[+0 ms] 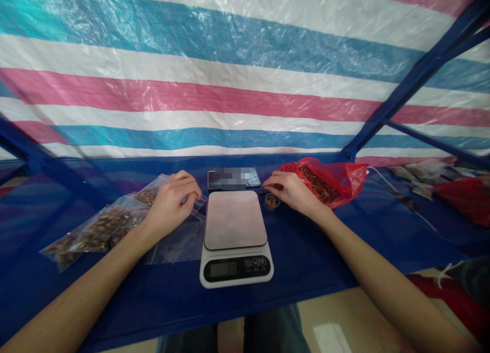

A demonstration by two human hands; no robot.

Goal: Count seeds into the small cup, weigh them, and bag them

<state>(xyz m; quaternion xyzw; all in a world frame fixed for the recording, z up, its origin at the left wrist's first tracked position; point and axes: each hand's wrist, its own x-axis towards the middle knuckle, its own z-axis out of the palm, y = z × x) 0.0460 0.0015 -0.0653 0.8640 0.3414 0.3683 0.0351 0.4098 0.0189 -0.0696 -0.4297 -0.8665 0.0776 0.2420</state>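
Note:
My left hand (176, 199) rests over clear zip bags, its fingers curled in with nothing visible between them. Filled bags (103, 225) of brown dried pieces lie left of it, and flat clear bags (178, 243) lie below it. My right hand (289, 189) is above a small clear cup (271, 202) that holds some brown pieces. Its fingertips are drawn together; what they hold, if anything, is too small to make out. A small brown bit (261, 192) is just beside them. Behind that hand an opened red plastic bag (350, 182) contains more brown pieces (317, 182).
Between my hands stands a white digital scale (235, 220) with nothing on its plate. Behind it lies a phone (252, 177). Striped plastic sheeting (214, 97) hangs behind the blue table (306, 271), with a blue frame post (406, 87) at right. More bags (424, 171) lie far right.

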